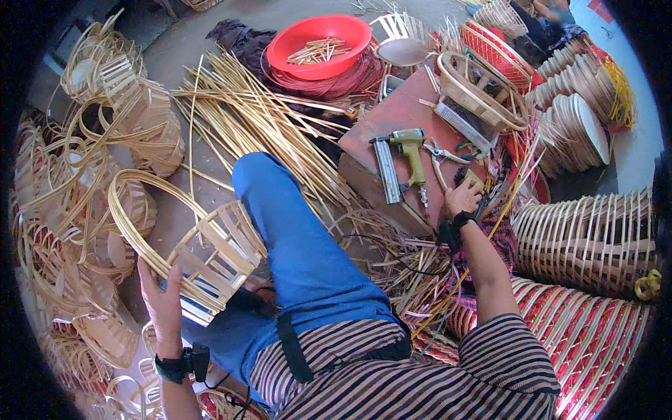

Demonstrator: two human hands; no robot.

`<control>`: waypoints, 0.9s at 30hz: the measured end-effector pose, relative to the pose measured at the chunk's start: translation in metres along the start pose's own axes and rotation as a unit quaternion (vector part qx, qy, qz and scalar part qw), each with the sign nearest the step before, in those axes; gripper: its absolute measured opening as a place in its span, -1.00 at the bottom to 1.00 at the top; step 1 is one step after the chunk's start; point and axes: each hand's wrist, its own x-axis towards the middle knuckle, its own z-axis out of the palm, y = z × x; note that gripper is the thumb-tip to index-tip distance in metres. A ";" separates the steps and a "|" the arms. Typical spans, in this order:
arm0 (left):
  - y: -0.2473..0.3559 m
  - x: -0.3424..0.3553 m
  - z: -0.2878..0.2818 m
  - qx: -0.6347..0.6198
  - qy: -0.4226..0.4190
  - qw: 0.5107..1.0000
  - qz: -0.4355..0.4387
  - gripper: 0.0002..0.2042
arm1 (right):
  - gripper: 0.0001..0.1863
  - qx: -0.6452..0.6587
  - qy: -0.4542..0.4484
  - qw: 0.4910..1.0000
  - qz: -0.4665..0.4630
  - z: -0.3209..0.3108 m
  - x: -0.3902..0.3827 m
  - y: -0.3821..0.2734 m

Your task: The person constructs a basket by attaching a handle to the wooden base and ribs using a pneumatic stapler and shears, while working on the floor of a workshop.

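Observation:
My left hand (162,301) is wrapped round the rim and handle base of a pale slatted wooden basket (222,257). Its tall hoop handle (126,210) leans to the left, and the basket tilts against my left knee. Over on the right, my right hand (463,197) reaches down to a reddish box top (371,119), fingers curled at a small dark item that I cannot make out. Just left of that hand lie pliers (439,157) with pale handles. A green and silver nail gun (400,164) rests beside them, nearer the box's left edge.
Finished hoop-handled baskets (77,259) crowd the left side. Long bamboo strips (259,105) lie on the floor ahead, below a red basin (318,35) holding short sticks. An oval basket (483,91) sits on the box's far end. Stacked round discs (581,133) and large woven baskets (588,241) fill the right.

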 end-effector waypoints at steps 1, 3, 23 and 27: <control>0.000 0.000 0.000 0.005 0.002 1.000 0.006 -0.41 | -0.30 -0.024 0.032 0.999 -0.025 0.004 0.003 0.001; -0.001 -0.001 -0.004 0.003 0.012 1.000 0.002 -0.44 | -0.29 -0.067 0.075 0.986 -0.129 0.000 0.006 -0.009; 0.027 0.034 -0.002 0.034 0.004 0.999 0.014 -0.61 | -0.63 0.036 -0.017 0.981 -0.192 0.085 0.189 0.009; 0.023 0.052 -0.008 0.034 -0.006 0.999 0.012 -0.66 | -0.66 0.205 -0.041 0.957 -0.201 0.065 0.219 -0.001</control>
